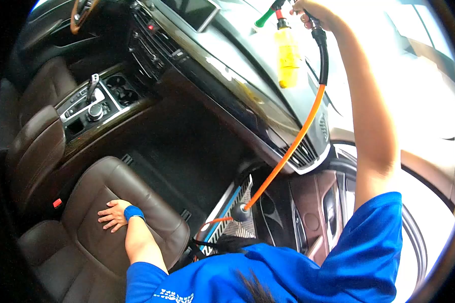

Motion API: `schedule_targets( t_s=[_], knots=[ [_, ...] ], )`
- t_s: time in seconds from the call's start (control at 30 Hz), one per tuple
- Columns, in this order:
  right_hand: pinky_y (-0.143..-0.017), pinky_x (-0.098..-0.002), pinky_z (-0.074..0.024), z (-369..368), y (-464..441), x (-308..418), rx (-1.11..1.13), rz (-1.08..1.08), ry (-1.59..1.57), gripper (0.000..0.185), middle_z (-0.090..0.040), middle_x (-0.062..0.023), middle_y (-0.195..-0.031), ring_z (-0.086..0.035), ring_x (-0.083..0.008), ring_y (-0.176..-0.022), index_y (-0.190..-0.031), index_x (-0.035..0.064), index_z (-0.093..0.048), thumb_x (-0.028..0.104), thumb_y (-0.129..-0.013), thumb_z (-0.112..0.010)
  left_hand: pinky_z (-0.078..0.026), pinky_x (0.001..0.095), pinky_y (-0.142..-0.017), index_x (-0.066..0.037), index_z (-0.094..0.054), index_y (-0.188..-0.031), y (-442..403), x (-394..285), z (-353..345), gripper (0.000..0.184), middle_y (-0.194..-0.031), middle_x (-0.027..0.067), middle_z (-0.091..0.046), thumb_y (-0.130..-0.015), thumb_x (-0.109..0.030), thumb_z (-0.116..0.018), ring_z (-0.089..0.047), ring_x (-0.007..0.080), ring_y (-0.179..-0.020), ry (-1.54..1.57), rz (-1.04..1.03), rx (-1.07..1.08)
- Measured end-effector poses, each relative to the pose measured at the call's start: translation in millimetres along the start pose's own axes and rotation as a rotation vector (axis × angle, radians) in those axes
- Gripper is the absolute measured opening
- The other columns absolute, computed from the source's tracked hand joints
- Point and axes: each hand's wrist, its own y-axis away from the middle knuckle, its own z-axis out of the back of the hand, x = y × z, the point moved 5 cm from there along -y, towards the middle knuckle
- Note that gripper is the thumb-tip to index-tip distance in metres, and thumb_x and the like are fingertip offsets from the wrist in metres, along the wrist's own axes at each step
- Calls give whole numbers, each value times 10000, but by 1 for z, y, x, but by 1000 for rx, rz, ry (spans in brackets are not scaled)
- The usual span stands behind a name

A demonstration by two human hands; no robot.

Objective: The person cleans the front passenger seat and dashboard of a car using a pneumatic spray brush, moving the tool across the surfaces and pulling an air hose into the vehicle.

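Note:
My left hand lies flat with fingers spread on the brown leather seat, a blue band around its wrist. At the top of the view my right hand is wrapped around the handle of a spray gun, raised above the dashboard. A bottle of yellow liquid hangs from the gun, and a green nozzle points to the left. From the handle an orange hose runs down past the dashboard end to a dark round fitting by the door sill.
The dashboard crosses the upper middle, with a screen at its top. To the left are the centre console with a gear lever and the steering wheel. The open door is at right, the dark footwell in the middle.

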Motion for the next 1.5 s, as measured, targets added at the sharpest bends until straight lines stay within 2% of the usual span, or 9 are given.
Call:
schedule_targets(
  t_s=[0.1,0.2,0.37,0.4,0.73,1.03,1.23,1.3,1.5],
  knots=[
    [-387,-263,-384,-2,55,-25,-100,141,108,292,-541,-64,-636,-435,-96,-423,-930,-44,-604,226,-834,-545,-150,635,-1061,-104,-371,-1410,1,0,-3,570,-1484,157,-311,-925,-400,-328,-272,456,-1344,59,0,-13],
    [-369,-242,-434,-17,126,-51,-12,-26,61,524,-521,-47,-617,-485,-94,-411,-1289,-24,-395,256,-864,-523,-135,633,-1066,-100,-372,-1409,-1,2,-3,577,-1483,159,-314,-918,-401,-340,-266,460,-1346,122,40,-2],
    [-406,-309,-454,-28,230,-90,-156,-367,150,471,-550,-77,-536,-549,-158,-428,-1257,16,-394,321,-899,-425,-137,632,-1067,-97,-373,-1408,-1,1,-4,579,-1476,162,-326,-916,-400,-342,-277,458,-1342,124,53,-11],
    [-384,-311,-444,-29,250,-74,-182,-429,190,741,-530,-80,-518,-529,-159,-401,-1468,72,-169,174,-804,-481,-139,631,-1067,-98,-371,-1409,-1,0,-4,579,-1476,161,-327,-917,-402,-341,-281,455,-1341,109,45,-19],
    [-367,-314,-455,-37,235,-58,-316,-276,-56,570,-595,-151,-733,-546,-166,-399,-1415,119,-286,199,-899,-515,-160,626,-1064,-112,-344,-1427,-1,0,-1,577,-1486,151,-311,-936,-413,-306,-282,451,-1340,-32,1,34],
    [-361,-268,-393,-50,142,36,-267,150,-218,723,-566,-67,-606,-502,-116,-386,-1441,42,-230,206,-834,-586,-169,607,-1066,-135,-340,-1433,0,-3,10,562,-1494,124,-308,-948,-413,-285,-283,421,-1351,-128,10,81],
    [-333,-231,-354,-54,188,-2,-321,132,-207,695,-628,-95,-893,-476,-77,-397,-1448,69,-244,206,-871,-607,-164,624,-1057,-120,-357,-1421,0,0,1,567,-1483,138,-325,-939,-412,-299,-305,442,-1333,-69,5,38],
    [-470,-293,-476,-49,238,-27,-314,-72,-272,654,-617,-165,-874,-542,-139,-448,-1416,60,-325,236,-844,-588,-159,628,-1056,-116,-370,-1413,-1,2,-9,570,-1480,142,-329,-935,-419,-306,-307,448,-1329,-25,10,-10],
    [-325,-212,-338,-41,354,-95,-464,-278,-154,508,-580,-83,-848,-438,-52,-388,-1366,38,-368,57,-888,-539,-138,631,-1069,-102,-339,-1426,0,2,-6,583,-1489,173,-293,-928,-403,-303,-241,476,-1350,97,20,30]
  ],
)
